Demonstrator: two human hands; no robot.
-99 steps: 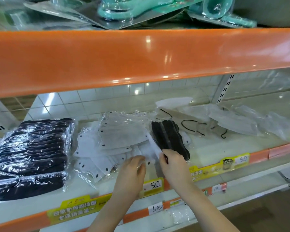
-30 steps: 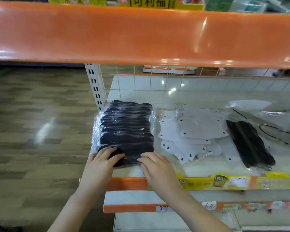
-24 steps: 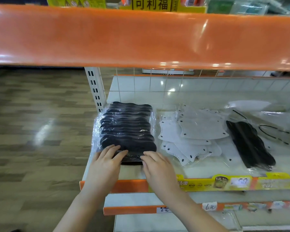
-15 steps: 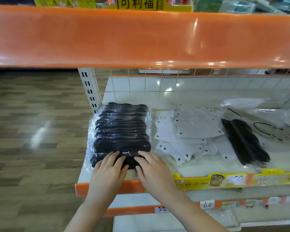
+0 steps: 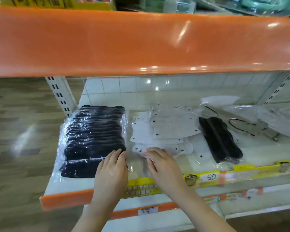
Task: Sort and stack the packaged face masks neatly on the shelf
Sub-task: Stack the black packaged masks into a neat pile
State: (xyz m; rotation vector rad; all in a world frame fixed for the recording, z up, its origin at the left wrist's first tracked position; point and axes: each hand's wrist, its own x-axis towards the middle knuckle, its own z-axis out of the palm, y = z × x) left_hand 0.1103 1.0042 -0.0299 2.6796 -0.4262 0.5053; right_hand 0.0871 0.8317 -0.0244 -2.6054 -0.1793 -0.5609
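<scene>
Your left hand point(image 5: 111, 171) lay flat with its fingers straight at the right front corner of the black mask stack point(image 5: 94, 139), the fingertips touching its clear wrapping near the shelf's front. That stack sat at the left end of the shelf point(image 5: 69, 198), beside the slotted upright point(image 5: 60, 94), its packs overlapping in a row running from front to back. Your right hand point(image 5: 162, 166) was also spread open, fingers extended and resting on the near edge of the white mask pile point(image 5: 166, 133), which lay loosely fanned just to the right of the black stack. Farther right, a single black mask pack point(image 5: 219, 139) lay angled on the shelf, apart from both hands, and beyond it more loose masks in clear bags point(image 5: 266, 121) were scattered toward the back. A yellow price strip point(image 5: 209, 177) ran along the shelf's front edge below your right wrist. The picture was slightly blurred.
</scene>
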